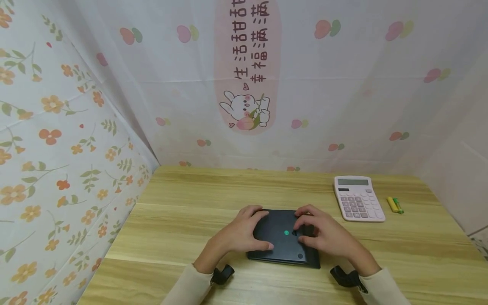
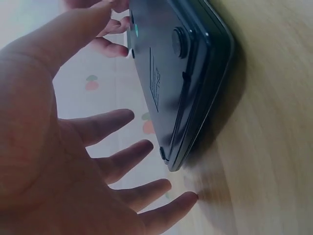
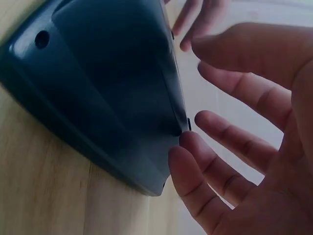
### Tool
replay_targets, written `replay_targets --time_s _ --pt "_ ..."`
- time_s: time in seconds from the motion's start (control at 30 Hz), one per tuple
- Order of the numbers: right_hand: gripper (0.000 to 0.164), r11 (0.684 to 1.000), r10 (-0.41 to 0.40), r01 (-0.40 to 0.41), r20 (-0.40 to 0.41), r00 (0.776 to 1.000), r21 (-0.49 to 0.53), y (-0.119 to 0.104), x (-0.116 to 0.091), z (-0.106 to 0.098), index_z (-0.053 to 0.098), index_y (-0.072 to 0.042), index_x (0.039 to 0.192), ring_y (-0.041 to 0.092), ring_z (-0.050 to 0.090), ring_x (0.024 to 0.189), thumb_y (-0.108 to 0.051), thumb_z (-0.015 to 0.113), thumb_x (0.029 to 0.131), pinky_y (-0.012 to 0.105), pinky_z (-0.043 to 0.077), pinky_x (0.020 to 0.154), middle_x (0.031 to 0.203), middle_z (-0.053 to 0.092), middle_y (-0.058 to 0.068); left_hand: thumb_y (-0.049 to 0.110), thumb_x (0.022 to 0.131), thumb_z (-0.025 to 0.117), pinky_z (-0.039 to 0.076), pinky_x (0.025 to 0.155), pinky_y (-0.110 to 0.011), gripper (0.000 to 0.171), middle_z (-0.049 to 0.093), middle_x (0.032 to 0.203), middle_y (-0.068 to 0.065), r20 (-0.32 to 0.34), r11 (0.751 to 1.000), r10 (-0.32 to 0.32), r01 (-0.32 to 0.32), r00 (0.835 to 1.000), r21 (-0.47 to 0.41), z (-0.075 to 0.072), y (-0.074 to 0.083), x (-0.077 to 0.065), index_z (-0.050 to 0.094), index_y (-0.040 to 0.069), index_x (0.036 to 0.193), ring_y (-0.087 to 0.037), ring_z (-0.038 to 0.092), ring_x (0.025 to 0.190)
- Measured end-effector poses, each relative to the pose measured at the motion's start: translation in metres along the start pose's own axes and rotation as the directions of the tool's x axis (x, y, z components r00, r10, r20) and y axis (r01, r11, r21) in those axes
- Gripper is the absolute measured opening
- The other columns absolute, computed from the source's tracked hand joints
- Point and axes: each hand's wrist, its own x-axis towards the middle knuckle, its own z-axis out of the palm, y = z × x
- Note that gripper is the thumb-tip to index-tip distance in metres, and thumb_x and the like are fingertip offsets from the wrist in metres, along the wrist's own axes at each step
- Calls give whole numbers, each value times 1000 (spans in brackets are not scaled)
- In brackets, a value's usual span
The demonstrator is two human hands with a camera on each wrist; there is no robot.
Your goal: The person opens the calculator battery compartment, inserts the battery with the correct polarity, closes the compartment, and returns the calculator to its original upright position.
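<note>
A black desktop calculator (image 1: pixel 280 241) lies face down on the wooden table. Its underside carries a green round sticker (image 1: pixel 286 232), a small dark slot (image 1: pixel 294 233) and round rubber feet (image 2: pixel 179 42). My left hand (image 1: pixel 244 231) rests along its left side, thumb over the near part and fingertips toward the far left corner. In the left wrist view those fingers are spread beside the casing. My right hand (image 1: pixel 324 233) is over the right side, with fingertips by the slot and the right edge. The right wrist view shows its fingers gently bent, gripping nothing.
A pink calculator (image 1: pixel 360 199) lies face up at the back right. To its right are a yellow battery (image 1: pixel 392 204) and a green one (image 1: pixel 398 206), side by side. A printed curtain (image 1: pixel 183 84) hangs behind the table (image 1: pixel 171 237), and a floral one (image 1: pixel 57 169) hangs at the left.
</note>
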Motion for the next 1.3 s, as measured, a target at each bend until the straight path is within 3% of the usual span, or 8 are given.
replay_targets --time_s 0.27,0.43,0.7,0.97,1.3 --pt "20 990 -49 49 6 999 -136 -9 2 3 78 -29 103 28 63 117 -19 90 91 50 56 95 136 62 9 55 84 91 41 120 -58 96 31 176 -9 59 996 -8 3 998 91 1 4 2 53 18 164 -37 24 162" --pt "20 987 -56 56 3 998 -152 -8 3 6 77 -31 101 23 62 109 -20 90 91 42 56 88 131 58 6 53 82 96 40 120 -60 97 29 178 -7 74 992 -26 17 997 125 3 7 2 54 21 164 -37 24 163" --pt "18 982 -127 127 9 992 -141 -1 4 11 76 -27 105 13 55 89 -17 86 95 27 46 72 118 48 -2 54 79 98 42 118 -60 100 26 180 -9 82 984 -82 67 993 166 6 9 3 54 28 165 -36 28 162" --pt "21 972 -170 165 -13 985 -168 3 7 16 74 -28 105 7 51 81 -12 83 94 23 43 66 114 45 -4 55 78 97 40 120 -59 100 26 180 -9 85 980 -109 93 990 176 7 10 5 53 30 165 -36 28 162" --pt "21 970 -158 157 7 987 -188 3 10 18 72 -28 103 6 50 80 -10 80 96 25 44 67 113 45 -5 55 79 97 40 120 -61 100 26 180 -10 89 981 -109 93 990 168 5 11 5 53 29 165 -38 27 162"
